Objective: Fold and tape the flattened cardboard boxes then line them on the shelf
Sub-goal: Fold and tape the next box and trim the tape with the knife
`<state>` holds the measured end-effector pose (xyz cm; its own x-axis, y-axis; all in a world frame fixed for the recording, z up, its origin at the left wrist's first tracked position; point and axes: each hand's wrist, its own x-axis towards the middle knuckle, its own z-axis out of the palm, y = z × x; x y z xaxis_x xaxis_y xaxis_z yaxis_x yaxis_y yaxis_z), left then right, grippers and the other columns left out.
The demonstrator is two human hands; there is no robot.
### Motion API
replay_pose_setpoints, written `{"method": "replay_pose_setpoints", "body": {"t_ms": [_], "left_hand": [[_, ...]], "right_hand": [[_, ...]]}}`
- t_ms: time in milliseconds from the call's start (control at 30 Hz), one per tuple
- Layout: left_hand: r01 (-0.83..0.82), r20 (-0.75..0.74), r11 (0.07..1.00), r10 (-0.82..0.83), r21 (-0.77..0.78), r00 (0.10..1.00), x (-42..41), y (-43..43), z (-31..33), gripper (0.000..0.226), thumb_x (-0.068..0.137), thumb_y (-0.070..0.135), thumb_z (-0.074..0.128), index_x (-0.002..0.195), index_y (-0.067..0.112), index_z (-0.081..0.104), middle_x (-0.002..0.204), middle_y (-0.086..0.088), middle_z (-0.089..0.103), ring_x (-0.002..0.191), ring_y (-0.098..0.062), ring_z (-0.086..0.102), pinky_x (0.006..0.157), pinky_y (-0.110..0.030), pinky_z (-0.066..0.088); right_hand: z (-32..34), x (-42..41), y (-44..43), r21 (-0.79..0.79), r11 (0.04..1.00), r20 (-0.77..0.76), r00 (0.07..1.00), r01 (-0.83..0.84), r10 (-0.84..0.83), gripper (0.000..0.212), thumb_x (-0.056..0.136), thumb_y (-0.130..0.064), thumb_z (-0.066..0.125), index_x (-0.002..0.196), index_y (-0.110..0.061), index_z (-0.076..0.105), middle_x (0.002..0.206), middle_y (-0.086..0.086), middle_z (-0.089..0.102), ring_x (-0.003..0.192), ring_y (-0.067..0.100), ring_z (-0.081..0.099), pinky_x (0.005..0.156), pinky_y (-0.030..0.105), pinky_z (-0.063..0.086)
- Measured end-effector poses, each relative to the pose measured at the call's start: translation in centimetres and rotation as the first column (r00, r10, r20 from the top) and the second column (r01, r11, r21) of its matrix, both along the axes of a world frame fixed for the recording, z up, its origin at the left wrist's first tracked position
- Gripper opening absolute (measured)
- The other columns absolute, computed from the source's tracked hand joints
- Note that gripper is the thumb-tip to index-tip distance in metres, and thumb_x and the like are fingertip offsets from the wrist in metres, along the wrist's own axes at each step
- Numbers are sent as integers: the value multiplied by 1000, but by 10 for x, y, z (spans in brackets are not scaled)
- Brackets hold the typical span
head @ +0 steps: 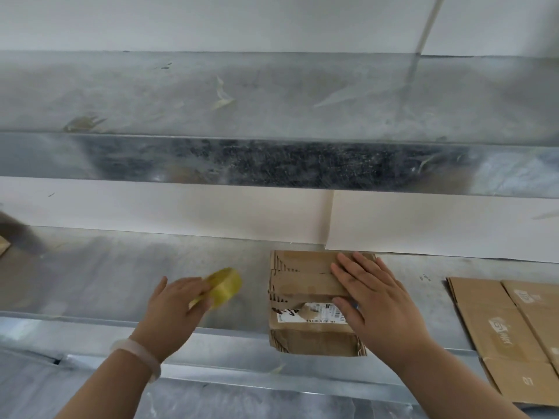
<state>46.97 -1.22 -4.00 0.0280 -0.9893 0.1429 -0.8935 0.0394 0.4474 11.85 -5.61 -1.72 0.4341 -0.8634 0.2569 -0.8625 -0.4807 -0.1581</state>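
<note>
A small worn cardboard box (302,297) with a white shipping label sits on the metal shelf (106,276), its flaps closed and its front hanging slightly over the shelf edge. My right hand (378,300) lies flat on the right part of its top, fingers spread. Left of the box, my left hand (175,309) grips a yellowish tape roll (222,285) just above the shelf; the roll is blurred. A stack of flattened cardboard boxes (508,334) lies at the right end of the shelf.
An upper metal shelf (272,158) overhangs the work area, with bits of tape stuck on it. A white wall (181,207) closes the back. A cardboard corner (3,246) shows at the far left edge.
</note>
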Motion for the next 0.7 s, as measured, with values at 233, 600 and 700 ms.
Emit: {"method": "replay_pose_setpoints", "body": {"t_ms": [233, 600, 700], "left_hand": [[191, -688, 979, -182, -64, 702, -77, -19, 122, 29, 79, 49, 53, 95, 31, 69, 96, 6, 70, 88, -4, 62, 77, -15, 47], [214, -571, 962, -83, 167, 817, -139, -55, 118, 17, 94, 29, 56, 92, 29, 73, 76, 9, 70, 71, -3, 63, 68, -23, 50], [205, -532, 962, -80, 180, 843, -146, -57, 120, 17, 93, 31, 57, 94, 28, 73, 84, 9, 72, 81, -8, 66, 75, -31, 54]], "right_hand": [[2, 1, 0, 11, 1000, -4, 1000, 7, -7, 56, 92, -52, 39, 136, -23, 56, 145, -8, 50, 136, 15, 44, 116, 35, 19], [30, 4, 1, 296, 955, 482, 864, -9, -141, 54, 96, -59, 27, 133, -34, 57, 135, -15, 57, 131, 4, 43, 114, 32, 29], [64, 10, 3, 494, 869, 654, 650, 22, -388, 32, 97, -55, 41, 107, -42, 69, 100, -25, 66, 96, -9, 57, 83, 13, 44]]}}
